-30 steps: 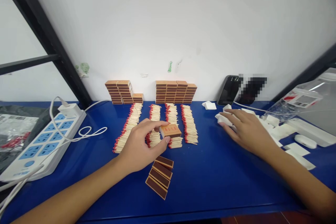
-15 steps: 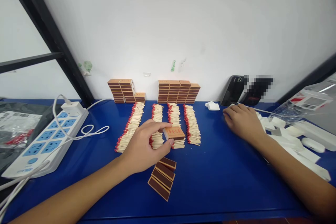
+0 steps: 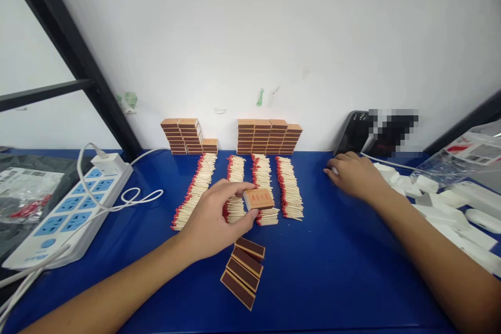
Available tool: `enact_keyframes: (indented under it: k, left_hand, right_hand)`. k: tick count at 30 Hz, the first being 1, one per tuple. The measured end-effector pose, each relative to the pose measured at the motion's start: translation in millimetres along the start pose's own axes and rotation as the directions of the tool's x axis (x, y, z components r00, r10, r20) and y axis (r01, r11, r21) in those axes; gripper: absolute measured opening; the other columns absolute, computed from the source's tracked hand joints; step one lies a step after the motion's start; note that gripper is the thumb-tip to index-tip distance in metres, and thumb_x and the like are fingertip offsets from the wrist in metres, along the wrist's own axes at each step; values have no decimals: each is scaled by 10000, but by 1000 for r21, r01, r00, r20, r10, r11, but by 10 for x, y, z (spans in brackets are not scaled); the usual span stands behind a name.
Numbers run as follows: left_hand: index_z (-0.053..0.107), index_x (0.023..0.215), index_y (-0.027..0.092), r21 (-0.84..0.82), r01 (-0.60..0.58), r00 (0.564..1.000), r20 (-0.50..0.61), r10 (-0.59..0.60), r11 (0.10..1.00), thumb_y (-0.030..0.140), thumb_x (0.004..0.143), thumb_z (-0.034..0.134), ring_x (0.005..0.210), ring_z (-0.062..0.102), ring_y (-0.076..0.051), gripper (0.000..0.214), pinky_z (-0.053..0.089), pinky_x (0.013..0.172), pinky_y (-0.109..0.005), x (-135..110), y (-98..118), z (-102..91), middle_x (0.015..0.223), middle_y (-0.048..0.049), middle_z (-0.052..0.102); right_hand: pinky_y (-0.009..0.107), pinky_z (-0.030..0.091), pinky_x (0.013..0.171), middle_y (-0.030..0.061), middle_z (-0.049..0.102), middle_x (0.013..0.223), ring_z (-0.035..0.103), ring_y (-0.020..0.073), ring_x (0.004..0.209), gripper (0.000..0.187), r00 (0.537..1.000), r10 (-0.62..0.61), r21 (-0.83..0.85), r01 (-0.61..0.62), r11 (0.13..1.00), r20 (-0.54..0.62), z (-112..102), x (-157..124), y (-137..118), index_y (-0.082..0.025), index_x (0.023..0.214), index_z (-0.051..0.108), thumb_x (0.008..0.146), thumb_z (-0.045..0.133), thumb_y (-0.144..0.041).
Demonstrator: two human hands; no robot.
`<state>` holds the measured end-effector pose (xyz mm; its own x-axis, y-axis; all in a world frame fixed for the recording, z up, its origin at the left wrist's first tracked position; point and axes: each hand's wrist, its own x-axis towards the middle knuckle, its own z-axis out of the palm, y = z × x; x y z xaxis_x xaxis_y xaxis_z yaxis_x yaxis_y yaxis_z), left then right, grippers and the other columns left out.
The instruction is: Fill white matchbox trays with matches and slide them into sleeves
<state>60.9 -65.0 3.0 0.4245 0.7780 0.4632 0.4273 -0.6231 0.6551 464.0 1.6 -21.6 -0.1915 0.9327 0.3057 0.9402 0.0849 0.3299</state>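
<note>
My left hand (image 3: 223,214) pinches a matchbox (image 3: 259,199) by its left end, between thumb and fingers, above the rows of matches. Red lettering shows on the matchbox's upward face. Four rows of red-tipped matches (image 3: 289,188) lie behind and beside it. In front of my left hand, several matchboxes (image 3: 246,274) lean in a fanned row, dark striking sides up. My right hand (image 3: 354,175) is closed, low over the table at the right, around a small white piece (image 3: 334,170) that is mostly hidden by the fingers.
Matchboxes stand stacked against the wall at left (image 3: 182,136) and centre (image 3: 268,136). A power strip (image 3: 74,206) with white cables lies at left. Black devices (image 3: 352,133) lean on the wall at right. White pieces (image 3: 442,203) and plastic packaging (image 3: 465,151) lie at far right.
My right hand has moved slightly left and closed over the white piece that lay by the wall; that spot now shows bare table. My left hand keeps the matchbox nearly still.
</note>
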Motion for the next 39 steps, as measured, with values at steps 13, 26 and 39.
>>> enact_keyframes:
  k: [13,26,39]
  left_hand:
    - [696,1203,256,-93,36,989,-137,-48,995,243,850,814,1106,744,-236,373,596,1025,-410,32,-95,31,1190,-45,770]
    - [698,1199,280,-43,-25,996,-86,21,999,279,870,836,1030,748,-212,356,607,909,-353,29,-29,44,1124,-13,781]
    - [742,1187,263,111,-90,979,-174,109,990,369,872,856,1029,731,-219,351,583,948,-376,67,-43,-6,1112,-34,792]
  right_hand:
    - [282,587,503,30,722,817,669,182,698,448,968,29,921,-230,-314,251,-1082,-258,-1761,-220,1010,666,829,822,-600]
    - [290,600,473,61,762,869,679,184,671,362,966,-32,894,-249,-372,255,-1077,-397,-1752,-223,930,761,813,852,-552]
    - [284,555,504,24,702,717,629,152,564,370,951,130,932,-235,-277,279,-930,-296,-1418,-212,839,708,875,786,-572]
